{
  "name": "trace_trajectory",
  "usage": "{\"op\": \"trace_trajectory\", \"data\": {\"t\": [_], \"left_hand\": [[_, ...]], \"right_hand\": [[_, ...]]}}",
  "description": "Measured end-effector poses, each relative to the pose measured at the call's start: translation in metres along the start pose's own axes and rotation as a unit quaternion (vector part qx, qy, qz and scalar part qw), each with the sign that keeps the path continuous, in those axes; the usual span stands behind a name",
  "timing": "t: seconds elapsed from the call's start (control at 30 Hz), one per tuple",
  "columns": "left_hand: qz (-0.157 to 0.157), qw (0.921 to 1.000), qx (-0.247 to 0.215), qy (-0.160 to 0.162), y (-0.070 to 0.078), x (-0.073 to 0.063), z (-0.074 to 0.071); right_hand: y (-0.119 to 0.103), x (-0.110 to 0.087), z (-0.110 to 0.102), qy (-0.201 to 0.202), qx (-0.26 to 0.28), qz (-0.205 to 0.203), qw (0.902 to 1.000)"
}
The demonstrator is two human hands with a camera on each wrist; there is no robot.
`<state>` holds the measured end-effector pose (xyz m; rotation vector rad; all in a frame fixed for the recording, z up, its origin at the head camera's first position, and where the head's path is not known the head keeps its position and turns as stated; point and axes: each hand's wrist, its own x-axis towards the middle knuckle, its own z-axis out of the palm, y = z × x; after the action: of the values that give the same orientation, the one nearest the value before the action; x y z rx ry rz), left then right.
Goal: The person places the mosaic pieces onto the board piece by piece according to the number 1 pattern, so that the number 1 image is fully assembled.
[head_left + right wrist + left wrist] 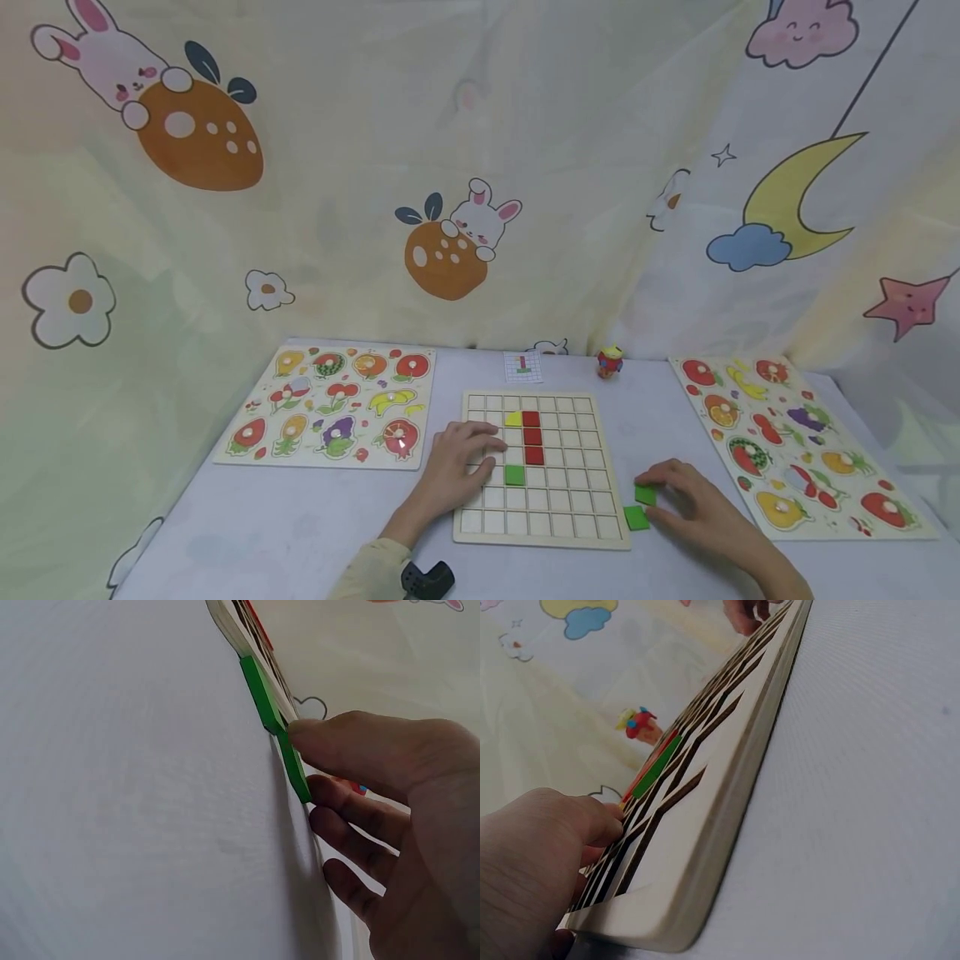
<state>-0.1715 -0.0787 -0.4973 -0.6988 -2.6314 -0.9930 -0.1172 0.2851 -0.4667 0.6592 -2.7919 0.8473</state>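
A wooden grid board [555, 540] lies flat on the white table. In its cells sit one yellow tile [513, 419], a column of red tiles [532, 436] and one green tile [514, 475]. My left hand [456, 457] rests on the board's left side with loosely bent fingers, holding no tile. Right of the board, my right hand [693, 504] pinches a green square tile [646, 494] between thumb and forefinger, low at the table. Another green tile [637, 517] lies beside it against the board's edge. In the right wrist view the thumb [330, 742] touches the pinched tile's end.
Fruit-picture boards lie to the left [348, 404] and right [795, 450]. Behind the grid board are a small pattern card [522, 367] and a small red-and-yellow figurine [610, 362]. A patterned cloth [322, 208] hangs at the back.
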Motion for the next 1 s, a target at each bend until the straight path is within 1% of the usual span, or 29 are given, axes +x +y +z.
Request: {"op": "trace_trajectory", "data": {"t": [0.13,0.27,0.4,0.53,0.63,0.87,1.0], "left_hand": [[-0.002,1.0000,0.000,-0.001,0.001,0.000,0.000],[0.002,1.0000,0.003,0.001,0.000,0.000,0.001],[0.003,1.0000,0.007,0.002,0.000,0.000,0.000],[-0.001,1.0000,0.006,0.000,0.002,0.000,-0.002],[-0.003,1.0000,0.008,-0.002,0.002,0.000,-0.002],[-0.001,1.0000,0.004,-0.001,0.003,-0.001,-0.003],[0.003,1.0000,0.004,0.002,0.002,0.000,-0.002]], "right_hand": [[0.002,0.000,0.000,-0.004,-0.008,-0.002,1.0000],[0.003,0.001,0.001,-0.002,-0.014,0.007,0.9999],[0.005,0.004,0.003,0.008,-0.003,-0.001,1.0000],[0.007,0.006,0.005,0.021,0.020,-0.012,0.9995],[0.007,0.007,0.005,0.022,0.039,-0.013,0.9989],[0.000,0.014,0.005,-0.009,0.090,0.025,0.9956],[-0.004,0.019,0.007,-0.015,0.112,0.022,0.9934]]}}
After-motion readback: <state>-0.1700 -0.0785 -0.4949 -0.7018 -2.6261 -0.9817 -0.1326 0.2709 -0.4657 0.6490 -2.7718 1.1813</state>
